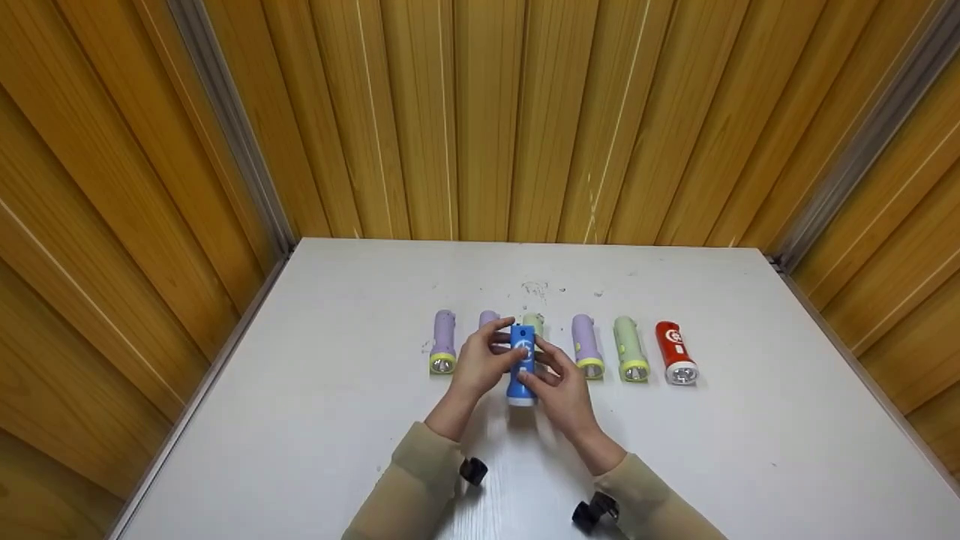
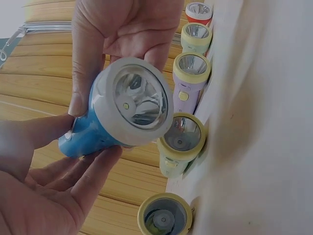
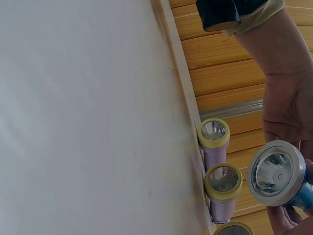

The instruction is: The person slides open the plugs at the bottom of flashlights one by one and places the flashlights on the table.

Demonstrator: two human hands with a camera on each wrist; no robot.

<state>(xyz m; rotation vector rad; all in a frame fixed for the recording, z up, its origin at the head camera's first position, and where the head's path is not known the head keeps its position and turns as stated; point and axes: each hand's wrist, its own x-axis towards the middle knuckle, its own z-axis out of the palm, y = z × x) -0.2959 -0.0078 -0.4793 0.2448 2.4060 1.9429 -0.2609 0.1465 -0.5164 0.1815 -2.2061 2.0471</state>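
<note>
Both hands hold a blue flashlight [image 1: 522, 384] with a white head ring, lifted above the table with its lens end toward me. My left hand [image 1: 478, 366] grips it from the left, thumb on the front of the body. From the other side my right hand [image 1: 568, 397] holds it, its thumb lower down near the switch. In the left wrist view the clear lens and reflector of the blue flashlight [image 2: 139, 98] face the camera, with no light showing. Behind the hands, a purple flashlight [image 1: 488, 317] and a green flashlight [image 1: 533, 321] are partly hidden.
On the white table [image 1: 337, 420], a purple flashlight [image 1: 444, 337] lies left in the row. To the right lie another purple flashlight [image 1: 584, 341], a green flashlight [image 1: 628, 345] and a red flashlight [image 1: 675, 349]. Wood-patterned walls [image 1: 487, 127] stand behind and at the sides.
</note>
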